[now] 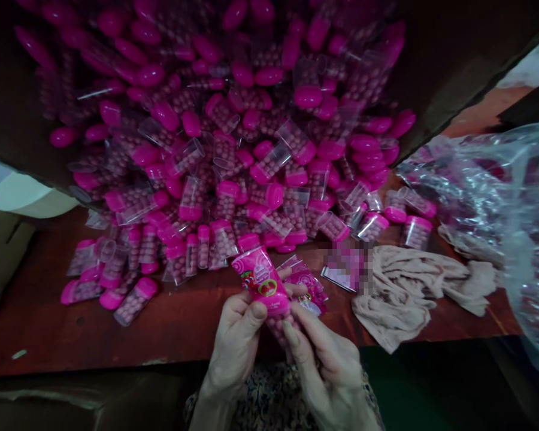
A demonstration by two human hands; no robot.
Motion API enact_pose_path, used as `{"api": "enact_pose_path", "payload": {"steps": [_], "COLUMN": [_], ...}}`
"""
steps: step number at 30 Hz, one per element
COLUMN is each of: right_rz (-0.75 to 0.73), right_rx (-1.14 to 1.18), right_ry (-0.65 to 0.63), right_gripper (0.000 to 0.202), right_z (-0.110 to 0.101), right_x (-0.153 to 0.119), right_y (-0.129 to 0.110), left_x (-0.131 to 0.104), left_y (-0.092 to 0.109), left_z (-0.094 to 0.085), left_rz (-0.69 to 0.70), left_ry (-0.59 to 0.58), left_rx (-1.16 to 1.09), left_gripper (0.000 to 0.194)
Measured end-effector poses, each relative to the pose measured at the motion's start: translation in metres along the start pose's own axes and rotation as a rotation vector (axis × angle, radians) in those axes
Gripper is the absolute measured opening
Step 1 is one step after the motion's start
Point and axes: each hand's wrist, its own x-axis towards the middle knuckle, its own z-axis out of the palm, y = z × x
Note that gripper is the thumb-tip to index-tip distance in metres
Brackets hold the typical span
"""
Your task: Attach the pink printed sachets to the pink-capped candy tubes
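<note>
A clear container of pink balls with a pink cap (248,241) is held tilted between both hands over the table's front edge. Around its upper part sits a bright pink printed sleeve (263,278); pink balls show below it. My left hand (237,335) is closed on the container from the left, thumb against the sleeve's lower edge. My right hand (321,353) pinches the lower end, its fingers partly behind the container. Just behind my right fingers lie more pink printed sleeves (312,287) on the red-brown table (179,323).
Many pink-capped containers (191,197) are heaped across the back and spill onto the table. To the right are a stack of pink printed pieces (344,269), a crumpled beige cloth (399,293) and a large clear plastic bag (489,197). A pale round object (31,196) is far left.
</note>
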Motion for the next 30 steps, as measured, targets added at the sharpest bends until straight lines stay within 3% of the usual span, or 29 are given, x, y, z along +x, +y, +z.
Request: {"api": "enact_pose_path", "payload": {"steps": [4, 10, 14, 21, 26, 30], "right_rz": [-0.076, -0.001, 0.048, -0.046, 0.121, 0.304], "right_rx": [-0.057, -0.056, -0.020, -0.063, -0.011, 0.297], "right_ry": [-0.025, 0.018, 0.027, 0.093, 0.138, 0.014], "right_gripper": [0.042, 0.035, 0.031, 0.032, 0.025, 0.022], "right_z": [0.004, 0.003, 0.002, 0.006, -0.001, -0.006], "right_x": [0.000, 0.002, 0.004, 0.007, 0.009, 0.018], "right_y": [-0.001, 0.000, -0.001, -0.004, -0.002, -0.003], "left_x": [-0.001, -0.001, -0.001, -0.004, -0.005, -0.004], "left_y": [-0.001, -0.005, -0.007, -0.020, -0.025, -0.019], "left_z": [0.006, 0.011, 0.011, 0.015, 0.018, 0.014], "left_rz": [0.111, -0.012, -0.023, 0.056, -0.058, -0.074], "left_ry": [0.155, 0.074, 0.067, 0.245, 0.171, 0.211], "left_rx": [-0.013, -0.084, -0.095, -0.184, -0.202, -0.213], "left_gripper": [0.020, 0.030, 0.023, 0.015, 0.018, 0.021]}}
